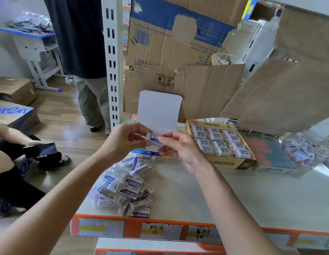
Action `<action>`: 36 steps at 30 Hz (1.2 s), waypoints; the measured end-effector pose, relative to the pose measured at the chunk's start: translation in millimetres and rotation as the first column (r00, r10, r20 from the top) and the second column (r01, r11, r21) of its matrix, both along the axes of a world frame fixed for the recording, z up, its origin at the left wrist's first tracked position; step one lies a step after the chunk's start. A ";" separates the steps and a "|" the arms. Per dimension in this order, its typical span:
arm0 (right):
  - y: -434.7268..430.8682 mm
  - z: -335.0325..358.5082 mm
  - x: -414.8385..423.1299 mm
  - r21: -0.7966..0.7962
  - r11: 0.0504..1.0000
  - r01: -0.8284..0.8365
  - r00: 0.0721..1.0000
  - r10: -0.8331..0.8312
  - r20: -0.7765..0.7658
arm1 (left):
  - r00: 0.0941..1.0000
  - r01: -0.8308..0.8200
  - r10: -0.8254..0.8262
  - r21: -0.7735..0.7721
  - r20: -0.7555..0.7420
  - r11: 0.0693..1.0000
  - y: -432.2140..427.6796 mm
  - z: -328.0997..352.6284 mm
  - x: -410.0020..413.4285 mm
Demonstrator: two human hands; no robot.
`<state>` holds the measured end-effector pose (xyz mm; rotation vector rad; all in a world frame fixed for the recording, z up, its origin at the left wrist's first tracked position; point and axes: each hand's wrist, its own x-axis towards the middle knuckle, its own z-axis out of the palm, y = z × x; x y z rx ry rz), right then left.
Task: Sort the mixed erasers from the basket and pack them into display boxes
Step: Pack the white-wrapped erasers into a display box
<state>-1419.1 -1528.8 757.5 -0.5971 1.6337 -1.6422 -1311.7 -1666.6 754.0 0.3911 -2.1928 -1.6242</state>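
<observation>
Now my left hand point(126, 138) and right hand point(180, 151) pinch a small white blue-sleeved eraser point(154, 140). Slack grip could drop it off the pale shelf's point(196, 196) left edge.

Basket point(323, 150) contents blurred, perhaps erasers point(297, 155).

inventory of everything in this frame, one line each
held eraser: one, white with blue sleeve, between left hand and right hand
loose erasers: uncounted pile, white and blue, on shelf below hands
box lid: one, white, upright behind hands
tan display box: one, right of hands, full of white wrapped erasers
flat box: one, blue and red-brown blocks, further right
clear container: one, mixed erasers, far right
shelf: one, white top, orange front edge
cardboard sheets: several, brown, behind shelf
standing person: one, dark top, back left
seated person: one, dark trousers, far left
left hand: one, pinches held eraser
right hand: one, pinches held eraser
</observation>
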 end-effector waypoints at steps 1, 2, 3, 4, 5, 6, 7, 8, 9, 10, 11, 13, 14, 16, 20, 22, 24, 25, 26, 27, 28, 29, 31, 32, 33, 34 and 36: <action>-1.3 0.5 -2.3 0.011 1.000 0.019 1.000 -0.018 -0.013 | 1.000 -0.016 0.016 -0.044 0.013 0.999 -2.0 -0.5 -1.8; -3.0 0.3 -6.3 0.035 0.998 0.050 0.997 -0.049 -0.053 | 0.998 -0.044 0.047 -0.120 0.030 0.992 -5.6 -2.7 -4.0; -5.3 -0.4 -11.7 0.077 0.993 0.092 0.988 -0.081 -0.130 | 0.994 -0.083 0.096 -0.224 0.047 0.971 -9.7 -5.2 -6.3; -7.9 -2.0 -18.4 0.133 0.981 0.140 0.966 -0.106 -0.234 | 0.985 -0.130 0.160 -0.337 0.062 0.932 -14.2 -7.9 -8.6; -11.0 -4.0 -25.1 0.190 0.964 0.188 0.934 -0.116 -0.338 | 0.971 -0.175 0.228 -0.427 0.075 0.887 -18.3 -10.2 -10.3; -14.7 -5.9 -31.4 0.240 0.942 0.235 0.898 -0.116 -0.423 | 0.955 -0.204 0.281 -0.480 0.092 0.853 -21.4 -12.2 -11.8; -19.1 -7.8 -36.8 0.280 0.920 0.273 0.866 -0.108 -0.489 | 0.943 -0.211 0.310 -0.506 0.121 0.836 -23.5 -14.4 -13.5; -24.2 -9.5 -41.4 0.315 0.899 0.304 0.836 -0.093 -0.541 | 0.936 -0.198 0.319 -0.522 0.151 0.830 -24.8 -16.8 -15.5; -29.9 -11.7 -44.6 0.348 0.879 0.325 0.811 -0.070 -0.581 | 0.933 -0.175 0.313 -0.531 0.180 0.829 -25.6 -19.2 -17.6; -36.2 -13.5 -46.9 0.378 0.862 0.337 0.794 -0.045 -0.607 | 0.931 -0.154 0.304 -0.536 0.202 0.830 -26.0 -21.1 -19.8; -42.4 -15.5 -49.0 0.399 0.851 0.341 0.786 -0.026 -0.617 | 0.929 -0.138 0.295 -0.533 0.222 0.835 -26.9 -22.7 -21.9; -53.6 -18.4 -52.2 0.428 0.839 0.337 0.795 -0.010 -0.606 | 0.923 -0.120 0.286 -0.512 0.258 0.851 -29.1 -24.4 -25.4; -58.1 -19.9 -53.6 0.437 0.836 0.332 0.804 -0.008 -0.595 | 0.919 -0.114 0.283 -0.502 0.274 0.857 -30.5 -25.1 -26.7; -65.0 -23.5 -56.6 0.454 0.829 0.327 0.813 -0.002 -0.582 | 0.915 -0.098 0.272 -0.490 0.299 0.866 -32.8 -27.3 -29.0; -69.4 -32.4 -58.1 0.450 0.809 0.378 0.788 -0.025 -0.616 | 0.916 -0.077 0.243 -0.455 0.319 0.887 -34.2 -30.5 -31.1; -68.3 -36.5 -56.9 0.443 0.806 0.393 0.759 -0.012 -0.651 | 0.919 -0.078 0.235 -0.437 0.317 0.896 -34.8 -31.5 -31.2; -66.6 -38.3 -55.9 0.446 0.791 0.419 0.700 0.031 -0.713 | 0.924 -0.077 0.220 -0.412 0.312 0.908 -35.7 -32.2 -31.0; -65.9 -38.7 -55.1 0.442 0.782 0.439 0.670 0.042 -0.741 | 0.925 -0.076 0.215 -0.402 0.312 0.912 -36.0 -32.3 -30.9; -65.5 -38.6 -54.3 0.435 0.777 0.455 0.652 0.043 -0.757 | 0.926 -0.075 0.211 -0.395 0.312 0.915 -36.4 -32.5 -30.9; -65.6 -38.5 -53.5 0.430 0.774 0.464 0.642 0.041 -0.765 | 0.926 -0.075 0.209 -0.390 0.313 0.918 -36.6 -32.7 -30.9; -65.9 -37.6 -52.6 0.428 0.773 0.467 0.636 0.043 -0.771 | 0.927 -0.078 0.209 -0.386 0.311 0.919 -36.8 -32.9 -30.9; -65.8 -36.5 -52.1 0.432 0.773 0.465 0.632 0.051 -0.773 | 0.928 -0.080 0.209 -0.381 0.310 0.921 -36.9 -32.8 -30.7; -63.4 -34.2 -51.9 0.448 0.777 0.443 0.644 0.071 -0.761 | 0.930 -0.083 0.205 -0.371 0.303 0.925 -36.4 -32.9 -30.6; -61.8 -33.1 -52.0 0.460 0.780 0.425 0.657 0.084 -0.749 | 0.933 -0.086 0.205 -0.367 0.297 0.926 -36.2 -33.1 -30.7; -60.4 -32.7 -51.7 0.473 0.780 0.410 0.665 0.099 -0.740 | 0.935 -0.089 0.205 -0.365 0.291 0.927 -35.8 -33.5 -30.6; -59.6 -33.0 -51.3 0.481 0.778 0.404 0.665 0.111 -0.739 | 0.937 -0.094 0.206 -0.364 0.284 0.927 -35.7 -33.9 -30.5; -60.0 -34.0 -50.2 0.475 0.771 0.424 0.650 0.106 -0.753 | 0.939 -0.100 0.207 -0.359 0.274 0.928 -35.5 -34.8 -30.6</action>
